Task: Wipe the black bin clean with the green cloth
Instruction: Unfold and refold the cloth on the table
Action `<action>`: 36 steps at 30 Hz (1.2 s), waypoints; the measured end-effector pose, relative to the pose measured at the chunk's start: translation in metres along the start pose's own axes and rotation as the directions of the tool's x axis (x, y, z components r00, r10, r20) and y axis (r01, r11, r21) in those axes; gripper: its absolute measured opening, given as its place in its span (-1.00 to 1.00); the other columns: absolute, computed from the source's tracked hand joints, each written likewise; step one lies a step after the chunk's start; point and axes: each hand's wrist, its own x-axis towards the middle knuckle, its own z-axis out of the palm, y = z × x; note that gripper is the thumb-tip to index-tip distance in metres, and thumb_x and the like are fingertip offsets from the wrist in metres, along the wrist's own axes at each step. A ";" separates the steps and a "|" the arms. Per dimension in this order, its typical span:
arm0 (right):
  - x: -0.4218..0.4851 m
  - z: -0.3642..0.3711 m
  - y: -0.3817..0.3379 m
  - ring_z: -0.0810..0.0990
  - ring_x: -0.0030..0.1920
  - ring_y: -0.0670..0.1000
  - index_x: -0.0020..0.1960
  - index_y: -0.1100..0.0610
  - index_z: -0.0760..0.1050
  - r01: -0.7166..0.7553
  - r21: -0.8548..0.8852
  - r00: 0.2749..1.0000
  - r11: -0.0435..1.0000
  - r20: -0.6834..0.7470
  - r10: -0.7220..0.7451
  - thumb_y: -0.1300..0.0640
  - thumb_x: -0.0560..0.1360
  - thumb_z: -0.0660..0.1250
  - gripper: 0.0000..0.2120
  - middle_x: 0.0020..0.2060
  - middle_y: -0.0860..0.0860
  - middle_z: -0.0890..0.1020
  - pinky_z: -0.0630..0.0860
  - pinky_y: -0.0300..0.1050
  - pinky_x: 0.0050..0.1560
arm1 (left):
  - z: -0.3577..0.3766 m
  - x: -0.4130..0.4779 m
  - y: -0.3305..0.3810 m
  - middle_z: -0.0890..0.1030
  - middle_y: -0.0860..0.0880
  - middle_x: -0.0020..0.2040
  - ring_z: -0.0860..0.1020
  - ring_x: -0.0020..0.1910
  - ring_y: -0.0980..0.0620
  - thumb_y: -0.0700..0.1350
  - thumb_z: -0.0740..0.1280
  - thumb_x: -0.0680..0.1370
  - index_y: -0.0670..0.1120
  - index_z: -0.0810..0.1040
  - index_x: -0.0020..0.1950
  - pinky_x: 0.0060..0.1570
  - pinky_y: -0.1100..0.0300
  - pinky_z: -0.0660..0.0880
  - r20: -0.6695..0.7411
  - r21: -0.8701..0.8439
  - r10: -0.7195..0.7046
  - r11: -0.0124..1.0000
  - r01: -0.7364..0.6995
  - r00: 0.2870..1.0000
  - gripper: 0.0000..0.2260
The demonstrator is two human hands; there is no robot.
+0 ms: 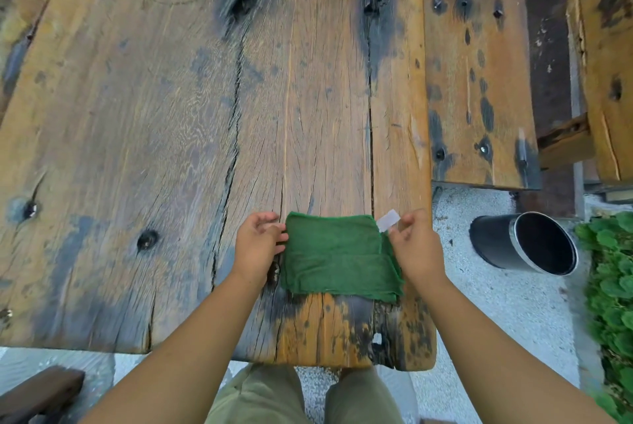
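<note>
Olive trousers (260, 399) fill the 6 o'clock edge, and two bare forearms reach up from there to the table (171, 115), a cracked, weathered wooden slab. Folded into a rough square, the cloth (337, 255) lies flat on the table near its close edge, toward 6 o'clock from the middle of the view. At the cloth's 9 o'clock side the left hand (257, 245) has its fingers curled and pinches the edge of the fabric. The right hand (416, 249) sits at the cloth's 2 o'clock corner, fingers bent, just below a pale tag (388, 219) that sticks out there. It seems to pinch that corner, though the back of the hand hides the grip. Well apart from the cloth, at 4 o'clock, the bin (503, 245) lies on its side on pale gravel (496, 314), off the table, its open mouth turned toward 4 o'clock. Green plants (613, 279) grow just beyond it. A wooden bench (479, 81) runs along the table at 2 o'clock.
</note>
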 end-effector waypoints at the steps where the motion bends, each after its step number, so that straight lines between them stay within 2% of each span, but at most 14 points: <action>1: -0.008 0.000 -0.001 0.58 -0.20 0.07 0.05 0.02 0.36 0.032 -0.017 0.999 0.999 -0.024 -0.032 0.14 0.56 0.36 -0.82 -0.29 -0.01 0.55 0.40 -0.08 -0.30 | -0.005 -0.005 -0.005 0.64 -0.10 -0.09 0.61 -0.22 0.02 -0.34 0.29 0.60 -0.14 0.53 0.10 -0.28 0.21 0.57 -0.004 0.058 0.014 0.998 -0.014 1.000 -0.85; 4: -0.038 0.008 -0.006 0.55 -0.21 0.00 0.03 0.00 0.37 0.126 -0.096 0.992 0.987 0.005 -0.126 0.15 0.55 0.34 -0.84 -0.27 -0.04 0.53 0.51 -0.01 -0.20 | -0.017 -0.021 -0.021 0.58 -0.11 -0.19 0.54 -0.31 0.00 -0.33 0.29 0.60 -0.20 0.53 -0.01 -0.35 0.18 0.53 0.006 0.248 0.007 0.969 -0.009 1.000 -0.93; 7: -0.068 0.024 -0.012 0.52 -0.31 -0.08 0.06 0.01 0.37 0.153 -0.033 0.979 0.988 0.142 -0.147 0.17 0.59 0.31 -0.86 -0.32 -0.06 0.52 0.43 -0.09 -0.34 | -0.021 -0.034 -0.035 0.58 -0.13 -0.20 0.54 -0.31 -0.03 -0.27 0.35 0.61 -0.17 0.51 -0.11 -0.30 0.11 0.55 0.080 0.357 -0.123 0.930 0.087 0.989 -0.89; 9: -0.085 0.034 -0.013 0.50 -0.31 -0.12 0.06 0.01 0.37 0.178 -0.022 0.968 0.984 0.185 -0.171 0.19 0.59 0.31 -0.86 -0.33 -0.06 0.51 0.33 -0.20 -0.37 | -0.021 -0.041 -0.042 0.59 -0.13 -0.19 0.56 -0.29 -0.04 -0.25 0.37 0.61 -0.16 0.50 -0.13 -0.25 0.08 0.57 0.098 0.374 -0.176 0.919 0.128 0.979 -0.87; 11: -0.098 0.042 -0.014 0.50 -0.29 -0.14 0.08 0.02 0.38 0.180 -0.021 0.959 0.983 0.225 -0.171 0.18 0.59 0.31 -0.85 -0.31 -0.07 0.50 0.33 -0.25 -0.35 | -0.018 -0.045 -0.047 0.58 -0.12 -0.21 0.57 -0.27 -0.06 -0.24 0.39 0.60 -0.14 0.47 -0.15 -0.23 0.06 0.57 0.079 0.365 -0.182 0.920 0.141 0.980 -0.84; 14: -0.111 0.052 -0.018 0.51 -0.25 -0.13 0.13 0.03 0.40 0.210 -0.046 0.932 0.977 0.311 -0.186 0.17 0.58 0.31 -0.83 -0.26 -0.09 0.50 0.41 -0.18 -0.27 | -0.013 -0.044 -0.044 0.54 -0.12 -0.30 0.54 -0.31 -0.08 -0.19 0.44 0.58 -0.14 0.43 -0.20 -0.25 0.07 0.57 0.072 0.419 -0.196 0.896 0.148 0.978 -0.77; 17: -0.118 0.062 -0.021 0.49 -0.22 -0.08 0.17 0.02 0.41 0.296 -0.083 0.893 0.952 0.378 -0.245 0.16 0.57 0.31 -0.80 -0.19 -0.13 0.46 0.40 -0.13 -0.24 | -0.008 -0.040 -0.036 0.52 -0.14 -0.34 0.51 -0.38 -0.08 -0.20 0.41 0.58 -0.13 0.41 -0.22 -0.29 0.08 0.53 0.073 0.476 -0.193 0.869 0.136 0.978 -0.76; 19: -0.118 0.067 -0.026 0.46 -0.20 -0.10 0.20 0.02 0.40 0.344 -0.113 0.881 0.932 0.382 -0.279 0.13 0.58 0.32 -0.78 -0.10 -0.15 0.44 0.36 -0.14 -0.23 | -0.008 -0.036 -0.031 0.55 -0.14 -0.30 0.52 -0.42 -0.06 -0.23 0.37 0.58 -0.12 0.41 -0.25 -0.34 0.12 0.54 0.060 0.477 -0.172 0.870 0.123 0.983 -0.76; 21: -0.117 0.071 -0.033 0.49 -0.17 -0.07 0.23 0.02 0.39 0.381 -0.145 0.875 0.913 0.375 -0.305 0.07 0.58 0.34 -0.75 0.01 -0.10 0.46 0.40 -0.11 -0.21 | -0.009 -0.033 -0.027 0.60 -0.14 -0.26 0.56 -0.44 -0.03 -0.27 0.33 0.58 -0.12 0.43 -0.26 -0.39 0.13 0.58 0.041 0.472 -0.135 0.876 0.100 0.990 -0.77; 24: -0.114 0.076 -0.042 0.57 -0.01 0.01 0.25 0.03 0.39 0.398 -0.164 0.873 0.903 0.371 -0.317 0.03 0.57 0.36 -0.70 0.08 -0.05 0.50 0.49 -0.07 -0.13 | -0.010 -0.032 -0.026 0.61 -0.17 -0.29 0.60 -0.46 -0.02 -0.32 0.32 0.60 -0.17 0.50 -0.17 -0.36 0.09 0.65 0.051 0.395 -0.147 0.911 0.116 0.988 -0.84; 27: -0.110 0.082 -0.050 0.58 0.04 0.04 0.26 0.03 0.37 0.419 -0.172 0.858 0.892 0.397 -0.326 0.03 0.56 0.38 -0.67 0.12 -0.03 0.50 0.56 0.00 -0.07 | -0.009 -0.034 -0.030 0.62 -0.18 -0.29 0.65 -0.42 -0.04 -0.31 0.32 0.61 -0.19 0.51 -0.13 -0.36 0.10 0.66 0.079 0.353 -0.192 0.923 0.153 0.978 -0.87; 31: -0.109 0.090 -0.061 0.58 -0.01 0.15 0.22 0.06 0.38 0.472 -0.215 0.832 0.855 0.428 -0.352 0.11 0.56 0.37 -0.71 0.13 0.03 0.46 0.56 0.09 -0.12 | -0.010 -0.035 -0.038 0.58 -0.12 -0.30 0.59 -0.40 -0.02 -0.31 0.32 0.60 -0.15 0.49 -0.21 -0.40 0.15 0.58 0.064 0.388 -0.145 0.915 0.109 0.987 -0.81; 36: -0.105 0.091 -0.063 0.57 0.00 0.13 0.17 0.09 0.51 0.394 -0.126 0.866 0.910 0.384 -0.322 0.20 0.59 0.28 -0.83 0.07 0.04 0.53 0.51 0.02 -0.05 | -0.019 -0.033 -0.044 0.59 -0.12 -0.27 0.57 -0.37 0.01 -0.35 0.33 0.60 -0.17 0.54 -0.18 -0.35 0.19 0.58 0.123 0.350 -0.120 0.934 0.070 0.985 -0.82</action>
